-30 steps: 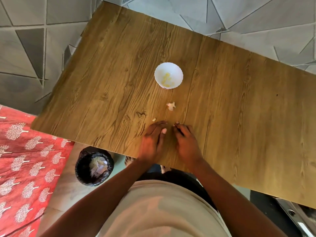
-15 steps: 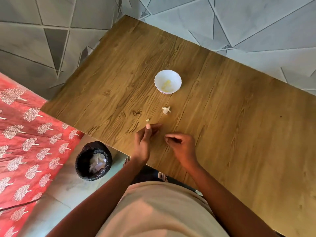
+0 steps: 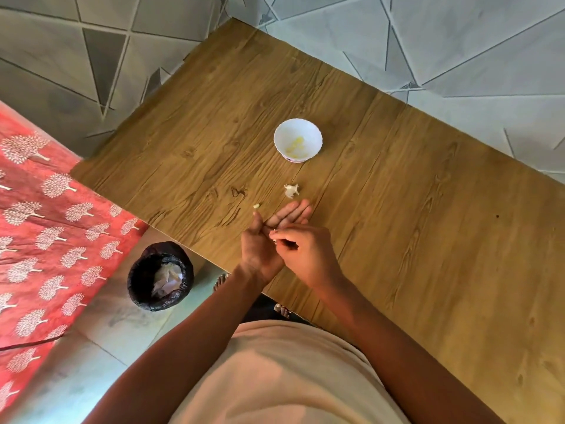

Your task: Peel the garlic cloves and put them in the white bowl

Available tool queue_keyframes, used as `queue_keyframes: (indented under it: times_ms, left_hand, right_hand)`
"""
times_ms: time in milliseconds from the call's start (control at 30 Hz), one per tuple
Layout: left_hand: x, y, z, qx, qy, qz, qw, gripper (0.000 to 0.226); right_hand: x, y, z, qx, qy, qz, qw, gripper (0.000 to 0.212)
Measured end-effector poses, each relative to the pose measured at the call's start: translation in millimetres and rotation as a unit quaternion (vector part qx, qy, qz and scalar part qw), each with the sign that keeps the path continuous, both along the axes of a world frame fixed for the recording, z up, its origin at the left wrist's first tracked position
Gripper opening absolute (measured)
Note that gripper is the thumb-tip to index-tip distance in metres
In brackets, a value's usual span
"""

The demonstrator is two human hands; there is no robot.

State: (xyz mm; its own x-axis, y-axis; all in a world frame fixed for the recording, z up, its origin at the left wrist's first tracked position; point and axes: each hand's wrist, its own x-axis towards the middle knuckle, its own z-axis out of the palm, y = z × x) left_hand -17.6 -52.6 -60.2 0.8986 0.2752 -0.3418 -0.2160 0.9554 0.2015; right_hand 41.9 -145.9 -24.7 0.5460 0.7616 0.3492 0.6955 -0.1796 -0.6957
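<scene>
Hands meeting over near counter (image 3: 412, 209) edge, peeling debris in play.
Left hand (image 3: 269, 237) palm-up, fingers straight; right hand (image 3: 305, 255) pinches a small scrap above it. White bowl (image 3: 297, 139) holds peeled cloves; garlic skin (image 3: 291, 190) lies between bowl and hands.

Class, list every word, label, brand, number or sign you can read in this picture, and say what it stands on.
None can be read.
White bowl: a small dark mark low on its outer wall, too small and blurred to read.
Red cloth: white tree pattern only, no writing.
Table, black bin and tiled floor: no text visible.
</scene>
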Motion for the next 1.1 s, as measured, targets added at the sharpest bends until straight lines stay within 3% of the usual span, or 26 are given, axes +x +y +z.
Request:
queue_keyframes:
  times_ms: [133, 267, 367, 500, 600, 667, 800, 933, 1000, 1100]
  left_hand:
    - [2, 8, -10, 0.001, -0.035, -0.007, 0.999, 0.083]
    - [3, 12, -16, 0.0, -0.027, -0.029, 0.999, 0.087]
    - [2, 16, -21, 0.0, -0.033, -0.043, 0.999, 0.087]
    - [0, 24, -26, -0.014, -0.039, -0.04, 0.998, 0.083]
    - [-5, 31, -25, -0.044, -0.054, -0.014, 0.997, 0.081]
    - [-10, 38, -22, -0.057, -0.048, 0.005, 0.997, 0.078]
    - [-22, 54, -21, -0.056, -0.02, 0.049, 0.997, 0.079]
    - [-34, 58, -21, -0.044, -0.004, 0.063, 0.997, 0.08]
    - [-39, 57, -22, -0.04, 0.0, 0.067, 0.997, 0.079]
    - [-45, 57, -23, -0.039, -0.007, 0.075, 0.996, 0.08]
  right_hand:
    - [2, 9, -5, -0.028, -0.038, 0.009, 0.999, 0.013]
    - [3, 13, -3, -0.035, -0.012, -0.015, 0.999, 0.032]
    - [5, 14, 0, -0.009, 0.031, -0.029, 0.999, 0.023]
    - [4, 2, 7, 0.0, 0.172, -0.067, 0.983, 0.018]
    - [8, -8, 11, 0.042, 0.336, -0.116, 0.934, 0.017]
    - [13, -15, 4, 0.058, 0.369, -0.156, 0.915, 0.016]
    - [13, -22, -25, -0.024, 0.237, -0.178, 0.955, 0.025]
    - [9, -16, -45, -0.048, 0.077, -0.097, 0.991, 0.029]
    - [1, -14, -46, -0.071, 0.044, -0.015, 0.996, 0.029]
    - [-17, -15, -42, -0.09, 0.083, 0.08, 0.989, 0.028]
